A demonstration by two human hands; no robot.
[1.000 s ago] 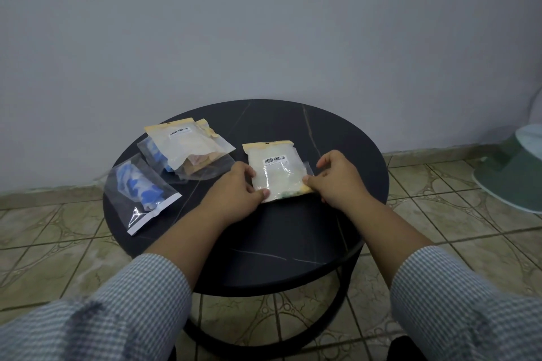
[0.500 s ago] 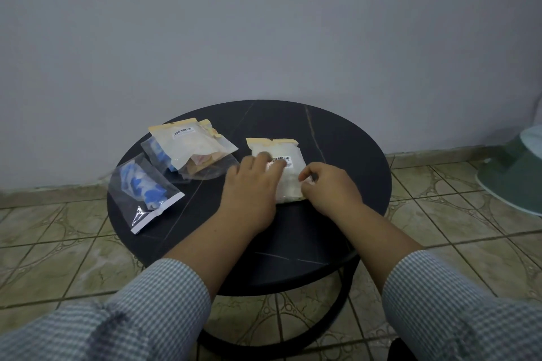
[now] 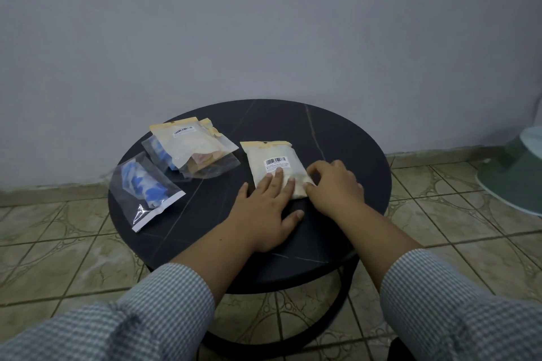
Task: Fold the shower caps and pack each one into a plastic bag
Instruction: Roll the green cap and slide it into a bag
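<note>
Head view shows your checked sleeves cut off at the bottom edge. Since a moment ago your left hand (image 3: 264,208) has slid back and now lies flat, fingers spread, pressing the near end of the cream packed bag (image 3: 274,168) on the counter (image 3: 346,138). Your right hand (image 3: 334,184), fingers bent, touches its right corner; whether it pinches, you cannot tell. That looks like smoothing out air, so this pack seems nearly finished. The seal is hidden under your hands. Farther left lie the blue-cap bag (image 3: 145,187) and a pile of filled bags (image 3: 190,149), overlapping, their contents unclear.
</note>
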